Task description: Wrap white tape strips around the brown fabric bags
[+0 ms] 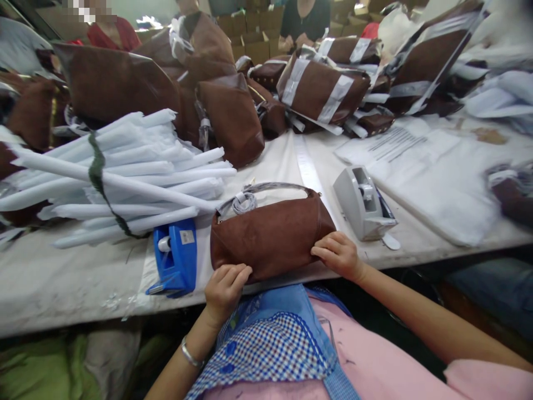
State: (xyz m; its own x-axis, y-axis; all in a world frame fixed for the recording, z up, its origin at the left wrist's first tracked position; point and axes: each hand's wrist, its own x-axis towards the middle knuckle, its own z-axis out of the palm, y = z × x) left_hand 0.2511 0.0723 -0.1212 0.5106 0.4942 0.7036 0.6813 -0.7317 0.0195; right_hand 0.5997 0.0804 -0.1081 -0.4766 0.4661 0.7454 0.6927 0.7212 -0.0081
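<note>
A brown handbag (270, 233) lies at the table's front edge, right before me. Its wrapped handle (283, 186) arches along the far side, with a coiled strap (244, 203) at the left end. My left hand (227, 283) has its fingers curled over the near lower-left edge of the bag. At the near right end, my right hand (338, 255) pinches the bag's edge between thumb and fingers. A blue tape dispenser (177, 255) stands left of the bag, and a grey tape dispenser (360, 203) stands to its right.
Rolled white paper tubes (137, 172), tied with a green band, are heaped at left. Several brown bags (231, 116) are piled along the back, some with white strips. White plastic sheets (433, 172) lie at right. Across the table a person (303, 25) stands near cardboard boxes (254, 47).
</note>
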